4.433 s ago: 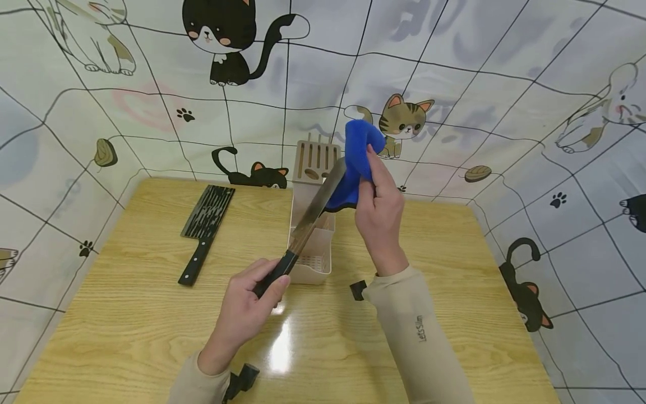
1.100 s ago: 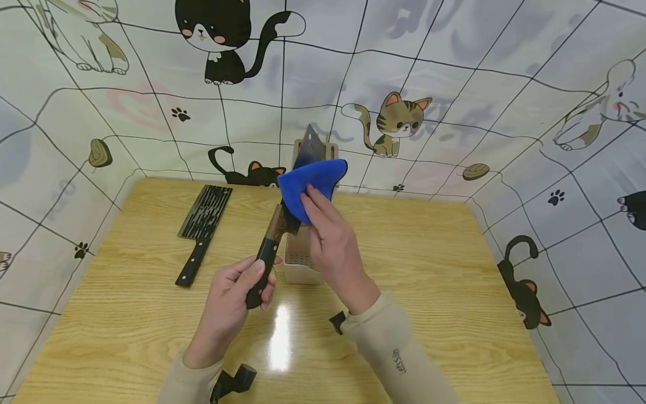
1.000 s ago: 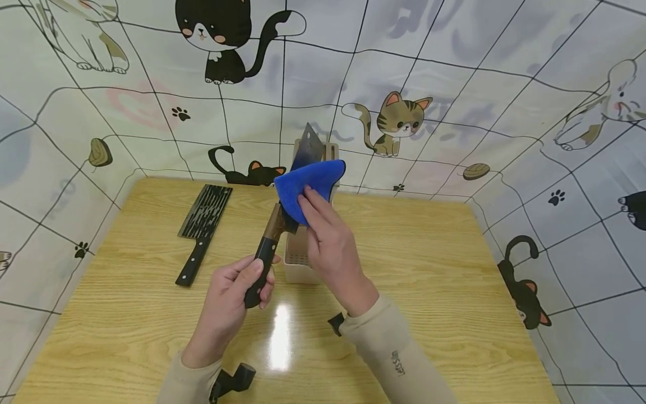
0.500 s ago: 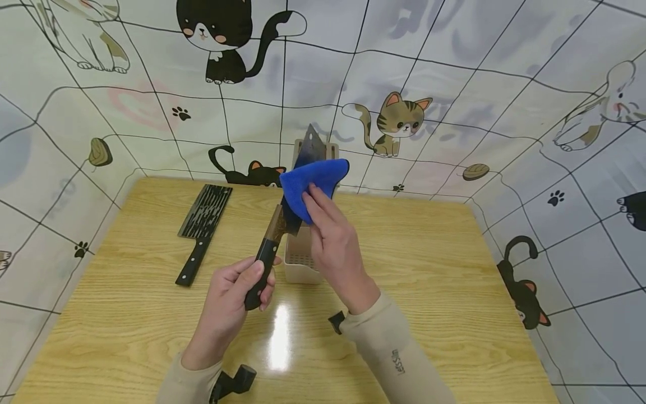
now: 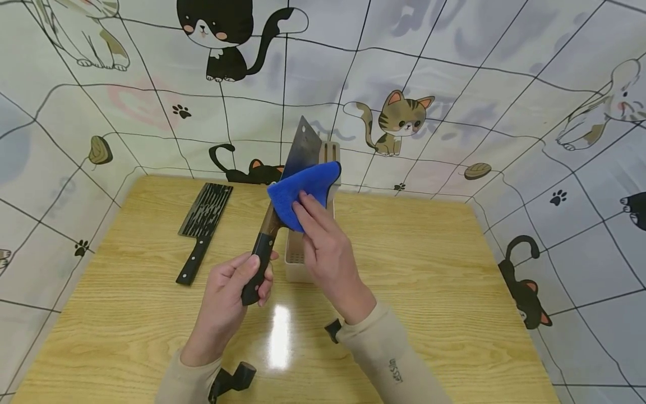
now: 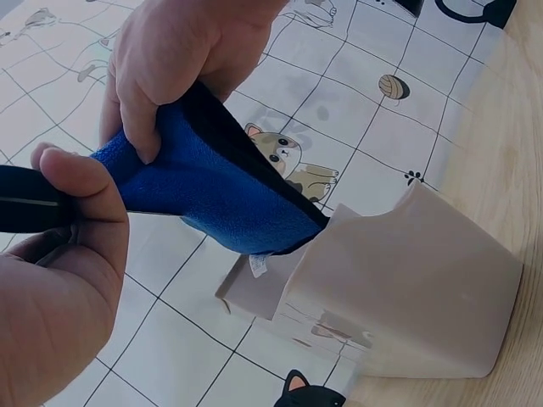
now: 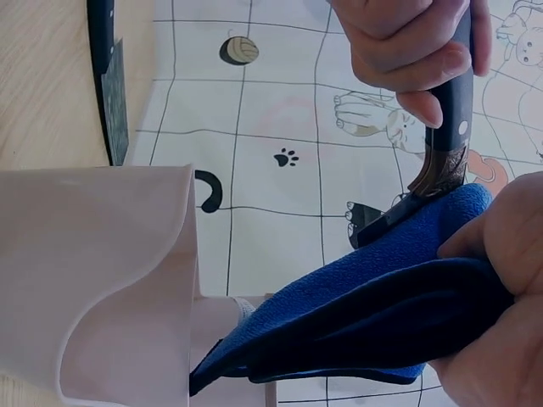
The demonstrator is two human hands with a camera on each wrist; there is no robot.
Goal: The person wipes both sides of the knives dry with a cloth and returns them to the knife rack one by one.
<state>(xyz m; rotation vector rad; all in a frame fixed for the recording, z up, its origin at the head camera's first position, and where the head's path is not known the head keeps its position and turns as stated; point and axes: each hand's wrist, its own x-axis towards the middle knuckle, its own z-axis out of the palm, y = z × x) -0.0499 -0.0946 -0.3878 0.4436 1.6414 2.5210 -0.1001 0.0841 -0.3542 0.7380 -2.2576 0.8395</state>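
My left hand point(image 5: 227, 294) grips the black handle point(image 5: 258, 269) of a broad kitchen knife, its blade point(image 5: 303, 147) pointing up and away over the table. A folded blue cloth point(image 5: 305, 191) with dark edging lies over the lower half of the blade, close to the brown bolster. My right hand point(image 5: 333, 258) holds the cloth against the blade, its fingers laid on top. In the right wrist view the cloth point(image 7: 365, 280) droops in a fold from the right hand point(image 7: 501, 297). The covered stretch of blade is hidden.
A beige slotted knife holder point(image 5: 298, 273) stands behind the hands, partly covered by them. Left of it, a dark-patterned cleaver point(image 5: 206, 224) lies on the wooden table point(image 5: 414, 252). A cat-print tile sheet point(image 5: 454, 112) rises at the back and sides.
Earlier the cloth was up near the tip and the knife was turned more edge-on. In the last half second, knife and cloth have shifted slightly left, the cloth sliding down towards the handle.
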